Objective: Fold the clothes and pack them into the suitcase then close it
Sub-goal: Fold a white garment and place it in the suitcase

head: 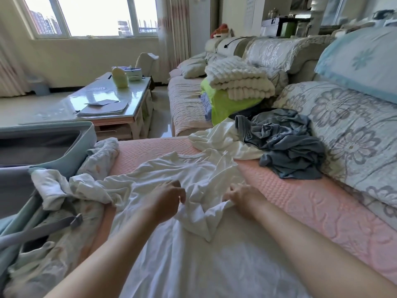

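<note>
Left hand (pixel 169 200) and right hand (pixel 241 196) pinch one white shirt (pixel 150 177). One grey garment (pixel 285 145) lies right, one suitcase (pixel 91 136) left.

White garment (pixel 171 179), lower centre: thin matt cloth, heavily creased. Blue-grey garment (pixel 285 143), right of centre: matt cloth, crumpled. Sofa cover (pixel 290 201) was pink quilted cloth, embossed and matt. Suitcase (pixel 89 136), left edge: pale blue shell was smooth with a slight sheen, lining was grey cloth. Strap (pixel 43 227) was flat grey webbing. Bench (pixel 103 93), upper left: glossy top, reflected window light. Blanket (pixel 238 80), upper centre: thick cream cloth, ribbed and fluffy.
</note>
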`<state>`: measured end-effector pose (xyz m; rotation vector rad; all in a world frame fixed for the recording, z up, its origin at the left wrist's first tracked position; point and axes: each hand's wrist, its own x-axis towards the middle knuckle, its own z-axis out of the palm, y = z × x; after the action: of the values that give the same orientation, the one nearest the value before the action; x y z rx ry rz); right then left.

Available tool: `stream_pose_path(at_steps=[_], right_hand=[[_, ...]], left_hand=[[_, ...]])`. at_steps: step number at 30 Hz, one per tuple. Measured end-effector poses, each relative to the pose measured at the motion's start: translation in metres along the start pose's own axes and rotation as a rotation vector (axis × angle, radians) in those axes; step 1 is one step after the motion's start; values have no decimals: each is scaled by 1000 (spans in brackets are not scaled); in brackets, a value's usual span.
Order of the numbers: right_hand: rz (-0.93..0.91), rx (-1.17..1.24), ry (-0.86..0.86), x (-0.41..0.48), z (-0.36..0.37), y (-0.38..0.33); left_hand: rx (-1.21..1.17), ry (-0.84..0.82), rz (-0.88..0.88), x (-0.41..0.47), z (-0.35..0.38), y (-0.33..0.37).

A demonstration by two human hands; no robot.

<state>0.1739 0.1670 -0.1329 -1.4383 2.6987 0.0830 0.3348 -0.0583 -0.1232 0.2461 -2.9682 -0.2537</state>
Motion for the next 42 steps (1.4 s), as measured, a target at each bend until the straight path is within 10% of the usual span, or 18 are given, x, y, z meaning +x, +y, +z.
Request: stream_pose_path(at_steps=[7,16,21,26,30,37,42], right_hand=[[-57,157,-54,-2,-2,-13],[-71,119,18,-3,-9,-20],[-71,171,-188,-1,-3,-25],[27,590,-97,18,-11,-31],[80,337,102,50,-8,-38],[0,-206,-117,99,-12,-36],[74,-223,-107,119,-9,-3]], left_hand=[[-62,-159,-291,42,17,53],[-280,550,-444,-9,-18,30],[-7,131,-625,-66,-32,-17],[290,97,-432,-61,-32,-25],[53,-180,-344,-41,-17,-6],[-93,-369,-343,-21,-1,-12],[-213,-127,-385,11,4,-27]])
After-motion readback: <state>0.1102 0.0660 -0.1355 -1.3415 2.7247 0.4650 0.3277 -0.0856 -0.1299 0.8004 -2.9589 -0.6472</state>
